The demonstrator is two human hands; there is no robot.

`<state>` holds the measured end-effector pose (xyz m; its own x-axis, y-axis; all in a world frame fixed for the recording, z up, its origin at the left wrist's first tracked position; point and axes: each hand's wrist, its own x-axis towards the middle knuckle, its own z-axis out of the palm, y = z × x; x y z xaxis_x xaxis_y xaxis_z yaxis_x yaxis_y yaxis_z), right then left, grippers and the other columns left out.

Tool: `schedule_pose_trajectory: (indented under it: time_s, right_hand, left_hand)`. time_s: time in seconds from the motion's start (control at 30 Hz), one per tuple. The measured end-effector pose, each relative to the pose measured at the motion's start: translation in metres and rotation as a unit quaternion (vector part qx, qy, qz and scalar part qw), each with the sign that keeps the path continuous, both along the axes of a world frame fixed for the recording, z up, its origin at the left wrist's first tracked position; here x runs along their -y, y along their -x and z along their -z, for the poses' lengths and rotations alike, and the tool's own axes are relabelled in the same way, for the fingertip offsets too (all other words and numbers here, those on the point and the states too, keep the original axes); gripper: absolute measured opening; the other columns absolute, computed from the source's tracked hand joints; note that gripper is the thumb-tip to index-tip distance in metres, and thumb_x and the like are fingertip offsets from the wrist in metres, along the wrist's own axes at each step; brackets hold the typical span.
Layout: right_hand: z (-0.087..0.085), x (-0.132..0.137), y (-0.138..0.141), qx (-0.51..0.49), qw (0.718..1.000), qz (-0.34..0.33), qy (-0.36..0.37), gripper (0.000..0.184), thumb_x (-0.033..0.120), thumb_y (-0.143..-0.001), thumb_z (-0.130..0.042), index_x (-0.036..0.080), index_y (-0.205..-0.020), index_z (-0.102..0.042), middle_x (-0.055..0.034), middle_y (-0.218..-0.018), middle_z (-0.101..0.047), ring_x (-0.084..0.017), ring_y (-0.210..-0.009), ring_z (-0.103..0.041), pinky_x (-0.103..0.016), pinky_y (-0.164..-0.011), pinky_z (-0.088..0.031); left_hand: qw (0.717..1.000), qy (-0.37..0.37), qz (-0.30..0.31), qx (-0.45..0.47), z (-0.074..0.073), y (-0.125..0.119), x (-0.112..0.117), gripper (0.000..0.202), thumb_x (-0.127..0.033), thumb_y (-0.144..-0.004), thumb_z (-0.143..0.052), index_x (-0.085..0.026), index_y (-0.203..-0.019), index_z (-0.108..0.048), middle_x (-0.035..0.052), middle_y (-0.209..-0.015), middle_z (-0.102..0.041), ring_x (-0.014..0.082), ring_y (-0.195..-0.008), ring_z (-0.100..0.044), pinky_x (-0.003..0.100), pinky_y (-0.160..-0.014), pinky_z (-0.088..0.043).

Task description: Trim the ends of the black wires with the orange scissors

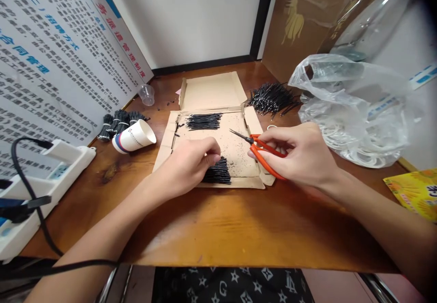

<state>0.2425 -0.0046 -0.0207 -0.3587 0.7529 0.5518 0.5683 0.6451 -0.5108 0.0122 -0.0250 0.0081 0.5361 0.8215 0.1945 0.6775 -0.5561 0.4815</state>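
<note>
In my right hand [298,150] are small scissors with orange handles [268,162]; their narrow dark blades point left over an opened cardboard box [235,139], slightly apart. My left hand [187,162] is closed, thumb against the curled fingers, over the box's near left part. Whatever those fingers may pinch is too small or hidden to make out. Just beneath them lies a row of short black wires [218,172], partly covered by the hand. A second row of black wires [204,121] lies farther back in the box. Tiny dark scraps are scattered on the cardboard between blades and left hand.
Behind the box's right side is a loose heap of black wires [271,98]. A clear plastic bag [355,107] with white rings or cords sits at right. On the left are tied black bundles [119,122], a tipped paper cup [134,137], a plastic cup [146,94] and a power strip [51,189].
</note>
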Motion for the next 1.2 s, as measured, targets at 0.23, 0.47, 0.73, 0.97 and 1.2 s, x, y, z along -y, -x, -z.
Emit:
schedule_pose_trajectory:
  time_s: [0.23, 0.47, 0.73, 0.97, 1.2]
  right_hand:
    - [-0.006, 0.008, 0.001, -0.008, 0.999, -0.023, -0.045, 0.017, 0.027, -0.076, -0.062, 0.017, -0.062, -0.060, 0.0038, -0.046, -0.042, -0.007, -0.041, -0.032, -0.024, -0.042, -0.028]
    - [-0.004, 0.009, 0.004, 0.046, 0.992, -0.049, -0.109, 0.023, 0.021, -0.079, -0.056, 0.017, -0.057, -0.059, 0.0007, -0.049, -0.053, -0.008, -0.042, -0.040, -0.024, -0.044, -0.031]
    - [-0.004, 0.009, 0.005, 0.057, 0.991, -0.058, -0.105, 0.022, 0.023, -0.079, -0.056, 0.018, -0.058, -0.058, 0.0014, -0.048, -0.052, -0.008, -0.042, -0.039, -0.023, -0.044, -0.031]
    - [-0.005, 0.012, 0.006, 0.037, 0.993, -0.064, -0.090, 0.021, 0.023, -0.079, -0.055, 0.018, -0.059, -0.060, 0.0014, -0.048, -0.053, -0.008, -0.041, -0.040, -0.023, -0.044, -0.032]
    - [-0.005, 0.013, 0.008, 0.030, 0.993, -0.070, -0.090, 0.019, 0.021, -0.078, -0.056, 0.017, -0.060, -0.060, 0.0014, -0.049, -0.054, -0.007, -0.041, -0.040, -0.022, -0.043, -0.032]
  left_hand:
    - [0.979, 0.076, -0.039, 0.187, -0.003, -0.003, 0.002, 0.009, -0.012, -0.087, -0.055, -0.014, -0.086, -0.063, -0.0005, -0.063, -0.056, 0.0062, -0.045, -0.050, 0.017, -0.042, -0.040]
    - [0.969, 0.088, -0.047, 0.226, -0.003, -0.003, 0.004, 0.009, -0.017, -0.087, -0.058, -0.012, -0.083, -0.065, 0.0033, -0.068, -0.060, 0.0078, -0.049, -0.054, 0.016, -0.039, -0.043]
    - [0.967, 0.082, -0.040, 0.236, -0.002, -0.003, 0.004, 0.010, -0.019, -0.088, -0.059, -0.012, -0.083, -0.065, 0.0045, -0.071, -0.062, 0.0091, -0.051, -0.057, 0.018, -0.043, -0.047]
    - [0.962, 0.092, -0.037, 0.256, -0.003, -0.005, 0.006, 0.011, -0.019, -0.088, -0.059, -0.012, -0.082, -0.064, 0.0028, -0.067, -0.060, 0.0089, -0.049, -0.056, 0.018, -0.043, -0.048]
    - [0.956, 0.097, -0.040, 0.275, -0.003, -0.005, 0.006, 0.008, -0.016, -0.086, -0.060, -0.011, -0.081, -0.064, 0.0022, -0.064, -0.060, 0.0080, -0.047, -0.054, 0.018, -0.041, -0.046]
